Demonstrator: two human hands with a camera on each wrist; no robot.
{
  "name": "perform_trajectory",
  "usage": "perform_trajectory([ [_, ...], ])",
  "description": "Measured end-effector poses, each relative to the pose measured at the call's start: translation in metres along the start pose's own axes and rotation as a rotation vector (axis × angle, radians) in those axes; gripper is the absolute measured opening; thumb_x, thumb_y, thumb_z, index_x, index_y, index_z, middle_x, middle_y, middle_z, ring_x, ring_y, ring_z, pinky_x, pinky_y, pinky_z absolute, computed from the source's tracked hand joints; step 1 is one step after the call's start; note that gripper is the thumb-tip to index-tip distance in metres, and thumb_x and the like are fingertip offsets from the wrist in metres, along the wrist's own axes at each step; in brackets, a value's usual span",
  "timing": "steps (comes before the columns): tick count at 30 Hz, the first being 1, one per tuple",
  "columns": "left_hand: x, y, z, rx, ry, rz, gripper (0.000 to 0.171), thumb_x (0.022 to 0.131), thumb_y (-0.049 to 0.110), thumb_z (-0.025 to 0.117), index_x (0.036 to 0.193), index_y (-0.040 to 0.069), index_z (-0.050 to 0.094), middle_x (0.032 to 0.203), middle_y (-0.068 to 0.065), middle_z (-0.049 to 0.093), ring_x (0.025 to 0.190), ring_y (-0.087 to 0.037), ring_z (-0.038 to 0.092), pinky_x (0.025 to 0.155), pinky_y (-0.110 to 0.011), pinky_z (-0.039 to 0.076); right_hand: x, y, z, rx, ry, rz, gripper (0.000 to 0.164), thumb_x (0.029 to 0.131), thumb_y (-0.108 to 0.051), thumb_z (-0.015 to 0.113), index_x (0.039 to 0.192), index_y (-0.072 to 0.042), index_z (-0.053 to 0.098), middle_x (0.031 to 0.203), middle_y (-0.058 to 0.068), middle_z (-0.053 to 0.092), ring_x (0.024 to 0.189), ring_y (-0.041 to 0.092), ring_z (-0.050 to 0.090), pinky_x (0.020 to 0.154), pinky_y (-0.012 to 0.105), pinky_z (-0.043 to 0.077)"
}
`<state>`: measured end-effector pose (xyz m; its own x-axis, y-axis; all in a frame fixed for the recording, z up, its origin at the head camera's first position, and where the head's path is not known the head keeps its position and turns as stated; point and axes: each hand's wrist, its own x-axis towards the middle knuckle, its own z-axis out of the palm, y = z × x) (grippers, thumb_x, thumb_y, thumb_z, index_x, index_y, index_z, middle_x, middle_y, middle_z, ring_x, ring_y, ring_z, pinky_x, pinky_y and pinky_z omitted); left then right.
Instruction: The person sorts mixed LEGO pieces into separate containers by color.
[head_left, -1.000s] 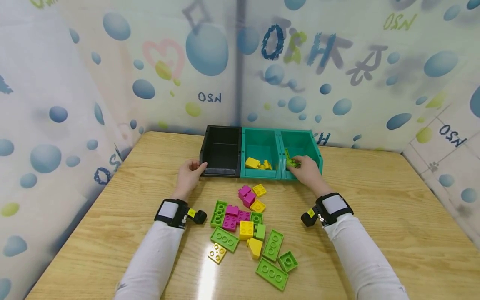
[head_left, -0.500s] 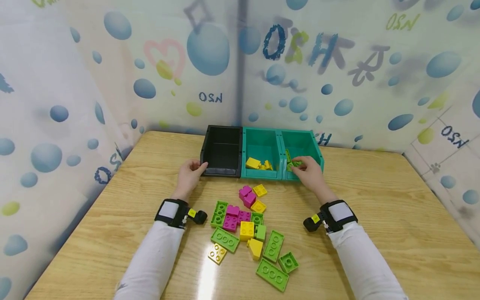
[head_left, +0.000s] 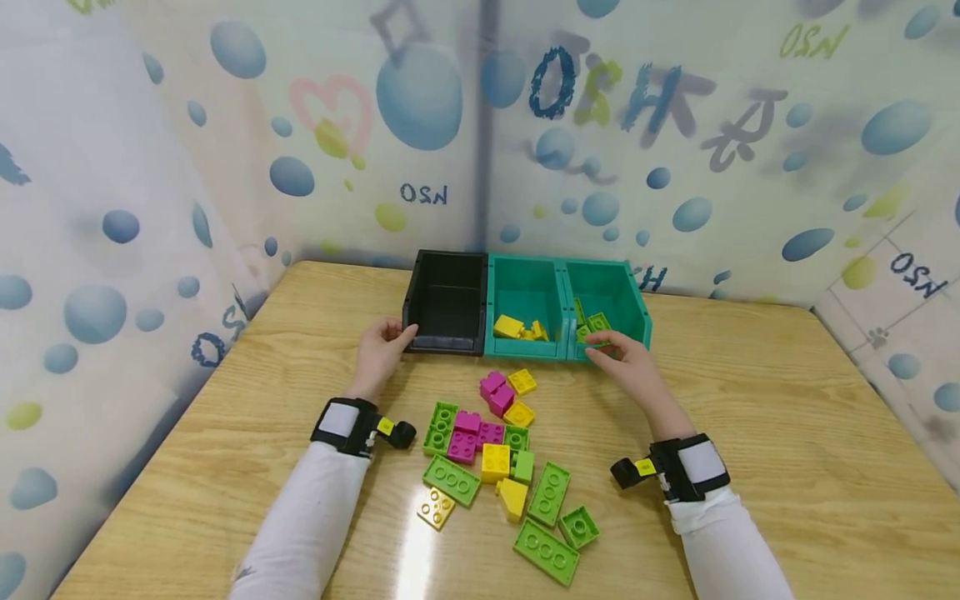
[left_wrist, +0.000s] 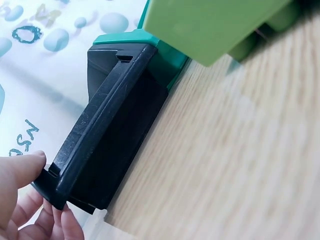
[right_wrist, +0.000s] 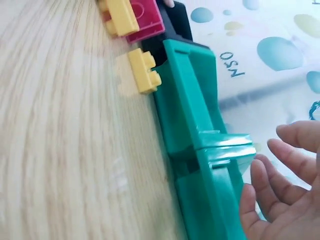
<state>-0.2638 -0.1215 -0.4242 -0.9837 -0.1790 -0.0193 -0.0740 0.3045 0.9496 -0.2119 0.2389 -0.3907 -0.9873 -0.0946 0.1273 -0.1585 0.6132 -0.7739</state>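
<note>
My left hand [head_left: 377, 354] grips the front left corner of the black bin [head_left: 448, 300]; in the left wrist view the thumb [left_wrist: 29, 165] lies over the rim and the fingers curl beneath it. My right hand [head_left: 626, 367] is at the front edge of the right teal bin [head_left: 633, 300], fingers loosely bent with nothing between them. Green building blocks [head_left: 596, 322] lie in that bin, partly behind the hand. In the middle teal bin [head_left: 525, 279] are yellow building blocks [head_left: 508, 327]. The right wrist view shows the right hand [right_wrist: 285, 195] beside the teal bins' rims.
Several loose building blocks lie on the wooden table [head_left: 285, 367] in front of the bins: magenta [head_left: 462, 447], yellow [head_left: 495, 462] and green [head_left: 546, 552]. A patterned curtain [head_left: 480, 125] stands behind the bins. Each wrist wears a strap with a small camera.
My right hand has drawn back out of the right teal bin toward its front edge, spreading its fingers, and the green blocks inside now show more. The left hand stays on the black bin.
</note>
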Motion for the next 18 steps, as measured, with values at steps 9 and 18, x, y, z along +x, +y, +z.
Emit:
perform_trajectory([
  [9,0.0,-0.001,0.001,0.005,0.003,-0.003,0.029,0.091,0.032,0.062,0.097,0.004,0.056,0.086,-0.003,0.047,0.081,-0.017,0.043,0.068,-0.027,0.037,-0.017,-0.021,-0.003,-0.006,-0.173,-0.098,0.029,0.095,-0.019,0.057,0.117,0.0,0.06,0.114,0.017,0.062,0.102,0.03,0.058,0.083,0.039,0.048],
  [18,0.001,-0.001,0.001,-0.009,-0.004,-0.003,0.028,0.092,0.031,0.062,0.097,0.004,0.055,0.086,-0.003,0.046,0.081,-0.017,0.043,0.066,-0.026,0.036,-0.035,-0.051,-0.008,-0.034,-0.255,-0.24,0.025,0.093,-0.012,0.059,0.116,-0.003,0.061,0.114,0.018,0.061,0.102,0.029,0.059,0.084,0.043,0.052],
])
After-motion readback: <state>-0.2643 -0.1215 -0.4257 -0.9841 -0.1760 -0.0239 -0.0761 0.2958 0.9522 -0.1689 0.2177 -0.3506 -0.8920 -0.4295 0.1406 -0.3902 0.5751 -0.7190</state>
